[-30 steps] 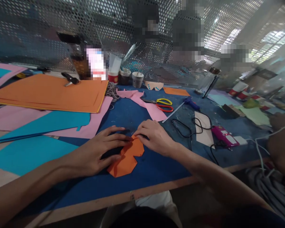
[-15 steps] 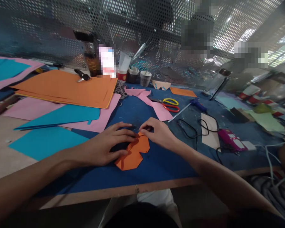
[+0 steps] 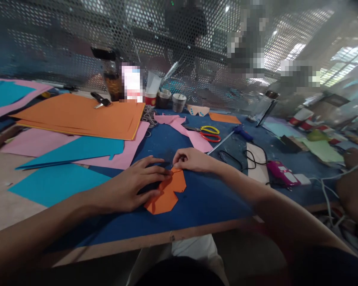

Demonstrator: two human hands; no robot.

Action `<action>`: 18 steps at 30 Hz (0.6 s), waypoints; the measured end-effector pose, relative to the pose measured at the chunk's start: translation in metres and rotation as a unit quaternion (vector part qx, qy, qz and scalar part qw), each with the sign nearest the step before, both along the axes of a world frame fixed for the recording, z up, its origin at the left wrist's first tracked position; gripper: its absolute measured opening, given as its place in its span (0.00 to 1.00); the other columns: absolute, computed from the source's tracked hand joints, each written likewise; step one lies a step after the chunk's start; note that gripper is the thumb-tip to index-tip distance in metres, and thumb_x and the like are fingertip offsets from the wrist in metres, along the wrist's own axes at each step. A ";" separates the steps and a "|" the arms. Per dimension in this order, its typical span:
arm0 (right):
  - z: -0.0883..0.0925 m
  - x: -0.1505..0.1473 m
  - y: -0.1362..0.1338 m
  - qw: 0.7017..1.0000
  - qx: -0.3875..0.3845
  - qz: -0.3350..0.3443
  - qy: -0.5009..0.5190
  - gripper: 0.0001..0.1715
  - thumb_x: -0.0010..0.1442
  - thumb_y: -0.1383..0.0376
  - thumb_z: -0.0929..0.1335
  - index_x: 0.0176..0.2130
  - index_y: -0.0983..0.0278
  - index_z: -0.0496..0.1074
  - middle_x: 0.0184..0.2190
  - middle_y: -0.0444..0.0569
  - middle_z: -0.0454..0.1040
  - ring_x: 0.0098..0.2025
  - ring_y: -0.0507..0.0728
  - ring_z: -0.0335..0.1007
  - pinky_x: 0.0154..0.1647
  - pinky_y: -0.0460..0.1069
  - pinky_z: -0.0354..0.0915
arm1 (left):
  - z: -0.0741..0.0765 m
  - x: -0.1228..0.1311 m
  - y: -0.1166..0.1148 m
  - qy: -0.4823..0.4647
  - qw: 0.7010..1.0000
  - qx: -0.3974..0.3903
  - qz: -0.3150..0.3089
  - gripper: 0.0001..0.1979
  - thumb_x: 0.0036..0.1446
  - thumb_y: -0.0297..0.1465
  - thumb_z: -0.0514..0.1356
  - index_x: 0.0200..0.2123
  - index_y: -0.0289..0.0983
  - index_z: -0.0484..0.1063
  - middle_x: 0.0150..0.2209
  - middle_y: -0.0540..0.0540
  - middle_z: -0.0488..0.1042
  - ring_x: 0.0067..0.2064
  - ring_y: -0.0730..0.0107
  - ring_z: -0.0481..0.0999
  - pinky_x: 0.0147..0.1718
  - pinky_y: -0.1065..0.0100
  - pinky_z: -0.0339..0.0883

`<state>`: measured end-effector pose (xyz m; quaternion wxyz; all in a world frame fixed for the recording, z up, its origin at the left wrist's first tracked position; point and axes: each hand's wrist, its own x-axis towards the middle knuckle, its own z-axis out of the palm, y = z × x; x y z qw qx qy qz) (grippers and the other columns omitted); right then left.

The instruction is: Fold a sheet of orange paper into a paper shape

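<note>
An orange cut paper shape with a notch on its right side lies on the blue table mat near the front edge. My left hand rests with spread fingers on the left side of the paper, pressing it flat. At the paper's top tip, the thumb and fingers of my right hand are pinched together, and they touch the tip. Whatever is between those fingertips is too small to make out.
Orange sheets with keys on top, blue sheets and pink paper lie left. Scissors, a glue gun, cables and a magenta device lie right. Paper cups stand behind. Another person's arm is at far right.
The head view has shifted slightly, so the background objects sit a little lower and further left. My right hand has turned a little at the paper's tip; my left hand stays on the paper.
</note>
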<state>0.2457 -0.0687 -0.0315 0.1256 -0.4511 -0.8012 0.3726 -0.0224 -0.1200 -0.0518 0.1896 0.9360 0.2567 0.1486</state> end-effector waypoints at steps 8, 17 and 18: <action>0.004 -0.001 0.002 1.000 -0.002 0.000 -0.014 0.04 0.61 0.69 0.72 0.39 0.66 0.79 0.33 0.45 0.79 0.35 0.52 0.72 0.34 0.46 0.61 | -0.002 -0.001 0.000 0.021 1.000 0.000 0.015 0.23 0.70 0.36 0.60 0.67 0.50 0.70 0.67 0.47 0.73 0.75 0.48 0.56 0.68 0.45 0.64; 0.002 -0.002 -0.016 0.999 0.044 -0.020 -0.014 0.05 0.64 0.72 0.68 0.40 0.65 0.75 0.35 0.44 0.75 0.36 0.51 0.68 0.36 0.46 0.59 | -0.006 -0.002 0.002 0.018 1.000 -0.012 0.022 0.23 0.71 0.39 0.60 0.66 0.52 0.70 0.68 0.49 0.73 0.76 0.50 0.56 0.68 0.44 0.63; 0.002 -0.001 -0.016 0.999 0.042 -0.016 -0.011 0.05 0.64 0.72 0.68 0.40 0.65 0.75 0.35 0.44 0.75 0.36 0.51 0.68 0.36 0.46 0.60 | -0.006 -0.002 0.002 0.017 0.999 -0.014 0.022 0.22 0.71 0.40 0.60 0.66 0.52 0.70 0.68 0.50 0.73 0.75 0.50 0.56 0.68 0.44 0.63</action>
